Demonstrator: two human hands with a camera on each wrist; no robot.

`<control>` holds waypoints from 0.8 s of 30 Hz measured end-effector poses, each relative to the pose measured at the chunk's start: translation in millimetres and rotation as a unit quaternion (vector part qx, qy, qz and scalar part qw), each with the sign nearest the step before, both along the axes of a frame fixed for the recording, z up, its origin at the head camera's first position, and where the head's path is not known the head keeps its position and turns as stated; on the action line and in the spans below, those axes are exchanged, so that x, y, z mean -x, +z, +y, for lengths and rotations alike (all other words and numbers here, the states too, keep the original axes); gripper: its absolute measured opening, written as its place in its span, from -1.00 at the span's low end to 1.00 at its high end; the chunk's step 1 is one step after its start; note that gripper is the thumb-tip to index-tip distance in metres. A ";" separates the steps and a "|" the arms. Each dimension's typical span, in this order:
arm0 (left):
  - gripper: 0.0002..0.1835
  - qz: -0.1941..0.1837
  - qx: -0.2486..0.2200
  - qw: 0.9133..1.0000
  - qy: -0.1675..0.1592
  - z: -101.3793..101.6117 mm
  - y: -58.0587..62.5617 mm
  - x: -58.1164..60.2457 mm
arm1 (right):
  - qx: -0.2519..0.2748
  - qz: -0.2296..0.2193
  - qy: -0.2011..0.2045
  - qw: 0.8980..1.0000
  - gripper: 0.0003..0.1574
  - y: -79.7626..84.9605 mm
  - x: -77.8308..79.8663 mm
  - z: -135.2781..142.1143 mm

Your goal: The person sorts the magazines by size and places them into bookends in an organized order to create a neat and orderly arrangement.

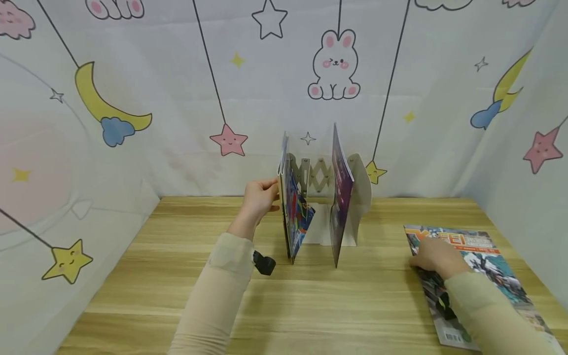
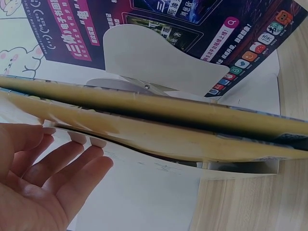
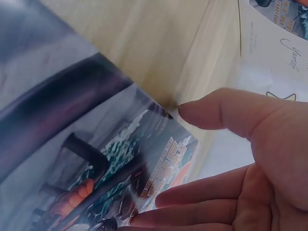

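My left hand (image 1: 262, 199) is at the left side of an expandable metal bookend (image 1: 363, 190), its fingertips (image 2: 89, 154) against the outer face of the white end panel (image 2: 159, 166). Just inside that panel stand magazines (image 1: 290, 212), their yellowish page edges (image 2: 144, 113) showing in the left wrist view. A purple magazine (image 1: 342, 197) stands upright at the bookend's right side. Over at the right, my right hand (image 1: 439, 259) is on a magazine (image 1: 501, 276) lying flat, fingers spread over its cover and thumb (image 3: 202, 113) beside its edge.
The wooden table (image 1: 177, 276) meets a white cloth backdrop (image 1: 275, 93) printed with stars, moons and a rabbit. The bookend's crisscross lattice (image 1: 319, 175) spans between its two ends. A black wrist strap piece (image 1: 265, 264) sticks out from my left sleeve.
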State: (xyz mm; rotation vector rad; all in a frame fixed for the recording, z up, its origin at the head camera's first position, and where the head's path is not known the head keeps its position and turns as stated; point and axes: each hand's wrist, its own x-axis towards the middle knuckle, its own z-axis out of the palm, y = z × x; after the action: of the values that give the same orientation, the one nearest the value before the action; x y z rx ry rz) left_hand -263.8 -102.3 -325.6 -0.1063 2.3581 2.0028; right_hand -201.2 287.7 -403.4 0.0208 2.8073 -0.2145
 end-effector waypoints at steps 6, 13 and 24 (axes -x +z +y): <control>-0.63 0.009 -0.004 1.000 0.003 -0.4 -0.2 1.6 | -0.002 -0.001 0.014 1.000 -0.48 2.1 3.9 -0.2; -0.65 0.014 -0.004 1.000 0.004 0.7 -1.3 2.1 | -0.003 -0.019 0.032 0.999 -0.60 5.0 10.7 -4.0; -0.63 0.013 -0.006 1.000 0.003 1.1 -1.0 2.9 | -0.018 -0.024 0.045 0.999 -0.75 10.8 22.8 -6.4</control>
State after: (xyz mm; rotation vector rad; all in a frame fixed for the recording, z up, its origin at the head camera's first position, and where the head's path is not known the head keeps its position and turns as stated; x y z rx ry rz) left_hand -266.7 -101.1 -326.6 -0.0888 2.3635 2.0324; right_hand -223.9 281.2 -392.6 -0.0916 2.7558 -0.1410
